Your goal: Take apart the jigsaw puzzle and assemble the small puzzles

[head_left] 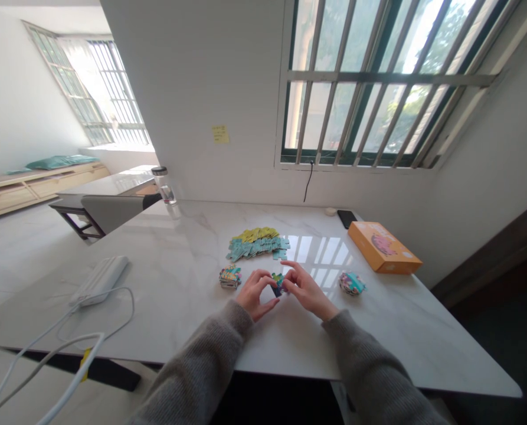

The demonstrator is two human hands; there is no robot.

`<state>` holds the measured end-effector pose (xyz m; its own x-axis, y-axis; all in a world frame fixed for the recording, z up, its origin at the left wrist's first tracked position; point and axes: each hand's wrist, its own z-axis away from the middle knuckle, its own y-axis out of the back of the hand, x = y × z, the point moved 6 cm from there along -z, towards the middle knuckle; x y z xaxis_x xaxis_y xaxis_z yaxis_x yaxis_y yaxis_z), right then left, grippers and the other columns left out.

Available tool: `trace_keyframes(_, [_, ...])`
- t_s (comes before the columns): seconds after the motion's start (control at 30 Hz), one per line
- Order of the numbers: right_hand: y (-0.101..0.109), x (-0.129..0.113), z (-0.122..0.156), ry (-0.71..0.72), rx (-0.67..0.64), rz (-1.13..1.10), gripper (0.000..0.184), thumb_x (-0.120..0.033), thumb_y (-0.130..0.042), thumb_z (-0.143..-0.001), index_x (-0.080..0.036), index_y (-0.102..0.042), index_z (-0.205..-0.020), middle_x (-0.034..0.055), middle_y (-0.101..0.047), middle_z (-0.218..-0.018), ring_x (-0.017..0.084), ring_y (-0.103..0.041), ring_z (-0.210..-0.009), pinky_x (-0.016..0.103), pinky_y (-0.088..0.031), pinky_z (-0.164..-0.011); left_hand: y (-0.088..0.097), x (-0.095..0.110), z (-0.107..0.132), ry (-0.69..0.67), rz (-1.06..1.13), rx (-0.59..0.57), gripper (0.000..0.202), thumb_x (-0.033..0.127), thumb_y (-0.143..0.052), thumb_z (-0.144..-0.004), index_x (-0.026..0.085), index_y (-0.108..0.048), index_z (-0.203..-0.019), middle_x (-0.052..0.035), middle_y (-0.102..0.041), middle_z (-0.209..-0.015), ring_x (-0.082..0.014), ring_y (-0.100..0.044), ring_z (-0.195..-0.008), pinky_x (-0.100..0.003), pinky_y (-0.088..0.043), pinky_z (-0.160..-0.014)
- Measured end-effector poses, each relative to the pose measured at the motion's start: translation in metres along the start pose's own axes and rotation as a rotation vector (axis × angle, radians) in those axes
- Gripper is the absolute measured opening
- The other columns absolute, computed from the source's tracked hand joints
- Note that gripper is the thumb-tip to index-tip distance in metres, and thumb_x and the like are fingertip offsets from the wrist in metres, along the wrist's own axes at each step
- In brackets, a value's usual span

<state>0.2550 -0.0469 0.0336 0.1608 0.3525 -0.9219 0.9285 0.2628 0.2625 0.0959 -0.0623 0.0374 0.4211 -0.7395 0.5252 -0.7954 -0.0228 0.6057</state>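
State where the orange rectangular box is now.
In the head view, the orange rectangular box lies toward the right of the white marbled table, beyond the right-hand multicoloured puzzle-piece pile and beside the black phone.

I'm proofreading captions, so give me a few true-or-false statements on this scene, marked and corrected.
The left hand and right hand are both at small jigsaw pieces. True.
An orange box lies right of the hands. True.
A red mug stands at the table's far left. False: a clear water bottle stands there.
Everything heaped beyond the hands is pink. False: the jigsaw heap is yellow and light blue.
A yellow sticky note is on the wall. True.
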Motion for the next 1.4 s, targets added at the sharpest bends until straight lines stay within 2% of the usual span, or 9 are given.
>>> trace_keyframes(0.1, [0.002, 0.001, 0.0, 0.017, 0.037, 0.054, 0.047, -0.033, -0.053, -0.092, -0.021, -0.04, -0.136, -0.0046, -0.052, -0.072, 0.013, -0.053, -0.066, 0.029, -0.046, -0.067, -0.001, 0.004, 0.003, -0.035, -0.091, -0.02, 0.028, 0.024, -0.071, -0.074, 0.024, -0.062, -0.1, -0.0081, -0.053, -0.108, -0.0251, -0.052, -0.102, -0.043, -0.05, -0.092])
trace_keyframes(0.27, [-0.002, -0.005, 0.003, 0.048, -0.05, 0.126, 0.049, -0.033, -0.053, -0.093, -0.021, -0.04, -0.138, -0.0048, -0.051, -0.073, 0.012, -0.051, -0.065, 0.028, -0.045, -0.067, 0.001, 0.012, 0.005, -0.096, -0.111, -0.048, 0.038, 0.012, -0.064, -0.07, 0.025, -0.06, -0.105, -0.0076, -0.055, -0.124, -0.0267, -0.048, -0.113, -0.046, -0.047, -0.099])
trace_keyframes(0.5, [-0.006, -0.005, 0.004, 0.044, -0.07, 0.092, 0.051, -0.037, -0.054, -0.093, -0.021, -0.039, -0.14, -0.0028, -0.055, -0.078, 0.012, -0.054, -0.069, 0.028, -0.046, -0.068, 0.003, 0.018, 0.002, -0.114, -0.102, -0.056, 0.028, 0.011, -0.061, -0.07, 0.025, -0.061, -0.094, -0.005, -0.065, -0.111, -0.0255, -0.053, -0.109, -0.044, -0.047, -0.097])
trace_keyframes(0.67, [0.007, -0.004, 0.002, 0.046, 0.075, 0.137, 0.044, -0.035, -0.049, -0.094, -0.022, -0.043, -0.135, -0.0015, -0.056, -0.081, 0.013, -0.056, -0.071, 0.031, -0.049, -0.071, 0.047, 0.005, 0.005, -0.035, -0.159, 0.084, 0.025, 0.013, -0.06, -0.073, 0.024, -0.061, -0.095, -0.0054, -0.066, -0.109, -0.025, -0.055, -0.107, -0.044, -0.046, -0.098])
trace_keyframes(0.8, [0.008, -0.003, 0.002, 0.047, 0.092, 0.219, 0.041, -0.033, -0.048, -0.094, -0.022, -0.045, -0.134, -0.0022, -0.056, -0.078, 0.013, -0.056, -0.068, 0.031, -0.049, -0.07, 0.089, -0.028, 0.013, 0.047, -0.205, 0.14, 0.026, 0.014, -0.057, -0.073, 0.023, -0.062, -0.098, -0.0055, -0.067, -0.105, -0.025, -0.055, -0.106, -0.044, -0.045, -0.1])
trace_keyframes(0.9, [0.007, -0.001, 0.002, 0.04, 0.081, 0.291, 0.04, -0.032, -0.048, -0.094, -0.021, -0.047, -0.132, -0.0021, -0.056, -0.078, 0.014, -0.056, -0.067, 0.03, -0.049, -0.069, 0.106, -0.054, 0.017, 0.097, -0.218, 0.158, 0.025, 0.014, -0.054, -0.073, 0.022, -0.062, -0.095, -0.0051, -0.068, -0.105, -0.0249, -0.055, -0.105, -0.044, -0.045, -0.099])
trace_keyframes(1.13, [0.007, 0.005, 0.002, 0.04, 0.055, 0.365, 0.042, -0.029, -0.047, -0.093, -0.02, -0.046, -0.134, -0.0015, -0.056, -0.078, 0.014, -0.054, -0.068, 0.03, -0.047, -0.069, 0.096, -0.083, 0.022, 0.135, -0.205, 0.071, 0.025, 0.011, -0.051, -0.068, 0.021, -0.061, -0.089, -0.0049, -0.068, -0.106, -0.0252, -0.054, -0.103, -0.047, -0.044, -0.099])
trace_keyframes(1.3, [0.006, 0.007, 0.002, 0.043, 0.037, 0.369, 0.044, -0.029, -0.046, -0.093, -0.021, -0.042, -0.137, -0.0014, -0.057, -0.079, 0.013, -0.053, -0.067, 0.029, -0.047, -0.068, 0.087, -0.076, 0.02, 0.114, -0.259, 0.029, 0.037, 0.013, -0.053, -0.069, 0.021, -0.06, -0.104, -0.0084, -0.06, -0.12, -0.027, -0.051, -0.113, -0.047, -0.043, -0.103])
trace_keyframes(1.4, [0.006, 0.008, 0.002, 0.044, 0.031, 0.366, 0.045, -0.029, -0.046, -0.093, -0.021, -0.042, -0.137, -0.0016, -0.056, -0.078, 0.013, -0.053, -0.066, 0.029, -0.047, -0.068, 0.078, -0.066, 0.012, 0.04, -0.341, -0.074, 0.043, 0.023, -0.06, -0.076, 0.024, -0.059, -0.119, -0.0099, -0.052, -0.132, -0.0296, -0.047, -0.121, -0.048, -0.041, -0.105])
